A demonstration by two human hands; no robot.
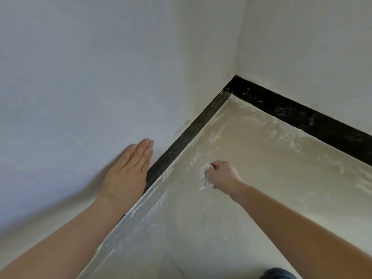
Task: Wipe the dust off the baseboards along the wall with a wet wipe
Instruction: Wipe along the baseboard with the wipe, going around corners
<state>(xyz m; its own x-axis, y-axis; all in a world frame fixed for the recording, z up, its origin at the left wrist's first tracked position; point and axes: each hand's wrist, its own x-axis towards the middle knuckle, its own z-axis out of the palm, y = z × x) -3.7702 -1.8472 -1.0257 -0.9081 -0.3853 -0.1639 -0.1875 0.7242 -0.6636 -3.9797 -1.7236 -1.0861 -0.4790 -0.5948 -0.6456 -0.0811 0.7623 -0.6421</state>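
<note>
Down at the bottom edge: scrap of dark blue fabric [277,273], too cut off to ID. Both bare forearms stretched fwd over a pale beige floor [251,208], w/ white dusty streaks, thickest along the skirting.

Next up, L hand [128,172]: laid flat against the grey-white wall [80,77], fingers straight and pressed together, holding nothing, heel of palm just above the trim.

Bit further, R hand [222,176]: fingers curled round a crumpled white wet wipe [205,175], loose end poking out below the fist. Wipe over the floor, near the L baseboard [187,137] but apart from it; floor contact can't be told.

L baseboard: black strip along wall foot, running diag. up-right, flecked w/ pale specks and smears.

Farthest, R baseboard [302,115]: same black, blotchy w/ whitish dust marks, joined to the L one at the room corner [234,85], smudgiest near that joint.
</note>
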